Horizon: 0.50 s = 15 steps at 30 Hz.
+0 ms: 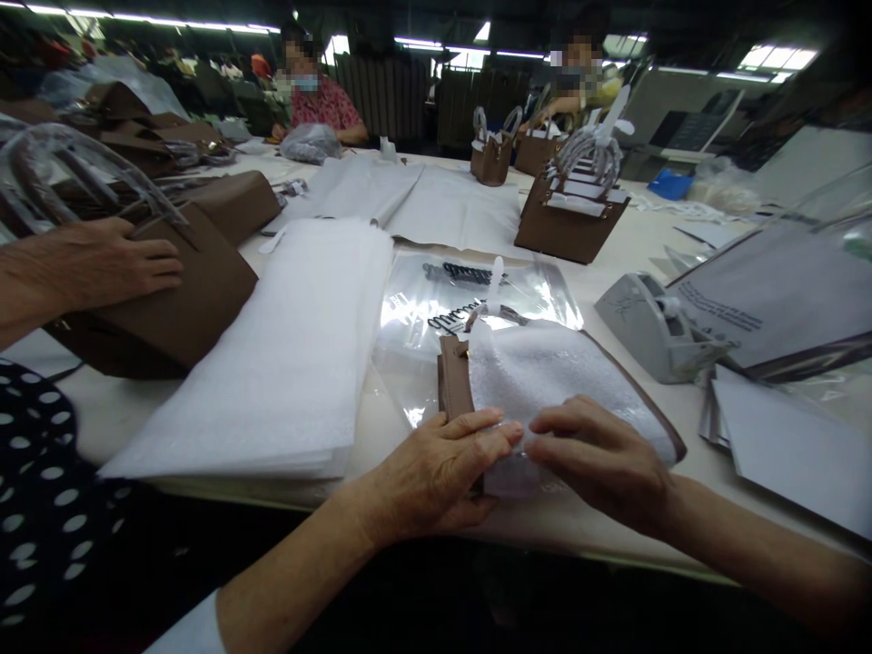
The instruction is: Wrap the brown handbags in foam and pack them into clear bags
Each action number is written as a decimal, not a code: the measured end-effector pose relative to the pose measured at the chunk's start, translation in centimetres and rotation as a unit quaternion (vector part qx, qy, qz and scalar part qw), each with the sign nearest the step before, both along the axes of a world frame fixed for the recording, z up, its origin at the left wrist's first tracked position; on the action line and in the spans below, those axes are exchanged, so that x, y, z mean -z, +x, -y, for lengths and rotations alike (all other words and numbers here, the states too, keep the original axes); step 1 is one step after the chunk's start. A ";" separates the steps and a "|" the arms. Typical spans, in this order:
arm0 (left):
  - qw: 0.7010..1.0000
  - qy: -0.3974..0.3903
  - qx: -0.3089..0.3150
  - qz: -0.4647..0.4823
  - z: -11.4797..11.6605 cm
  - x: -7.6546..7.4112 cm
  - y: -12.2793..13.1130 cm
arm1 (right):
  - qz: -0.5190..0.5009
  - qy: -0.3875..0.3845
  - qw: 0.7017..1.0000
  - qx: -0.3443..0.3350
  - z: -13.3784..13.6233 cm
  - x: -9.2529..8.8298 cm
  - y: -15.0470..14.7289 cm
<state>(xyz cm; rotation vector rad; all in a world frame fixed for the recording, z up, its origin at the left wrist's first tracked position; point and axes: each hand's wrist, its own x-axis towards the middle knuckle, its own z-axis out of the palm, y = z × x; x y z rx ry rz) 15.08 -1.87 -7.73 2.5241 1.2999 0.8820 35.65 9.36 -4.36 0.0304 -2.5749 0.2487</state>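
A brown handbag (456, 377) lies in front of me at the table's near edge. A white foam sheet (545, 363) covers its upper face, and a white tag strap (497, 277) sticks up by its handle. My left hand (453, 463) grips the bag's near side, fingers on top of the foam and thumb lower down. Opposite it, my right hand (599, 459) is closed at the foam's near edge, its fingertips almost meeting the left ones. Whatever the right fingertips pinch is too small to make out. Under the bag lies a clear printed plastic bag (415, 354).
Left of me, another person's hand (129, 259) rests on a larger brown handbag (211, 300). A foam sheet stack (300, 363) lies between us. To the right are a tape dispenser (640, 327) and white cards (797, 445). Wrapped handbags (569, 218) stand farther back; two people sit opposite.
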 end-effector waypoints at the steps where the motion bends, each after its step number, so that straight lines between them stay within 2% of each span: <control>1: 1.000 -0.004 0.000 0.003 0.0 0.0 0.0 | -0.009 -0.053 0.998 0.024 0.2 0.1 0.0; 3: 1.000 -0.008 -0.001 0.009 0.0 0.1 0.0 | 0.003 -0.121 0.991 0.050 0.4 0.2 -0.1; 6: 1.000 -0.001 0.006 -0.001 0.0 0.1 0.0 | 0.030 -0.134 0.989 0.052 0.6 0.1 -0.2; 9: 1.000 0.006 0.012 -0.020 0.0 0.0 0.0 | 0.017 -0.090 0.995 0.040 0.6 0.0 0.0; 13: 0.998 0.023 0.012 -0.056 0.0 -0.3 0.0 | -0.007 0.016 1.000 -0.005 0.4 0.3 0.7; 15: 0.997 0.030 0.017 -0.073 -0.1 -0.3 0.0 | -0.012 0.036 0.999 -0.012 0.4 0.5 1.1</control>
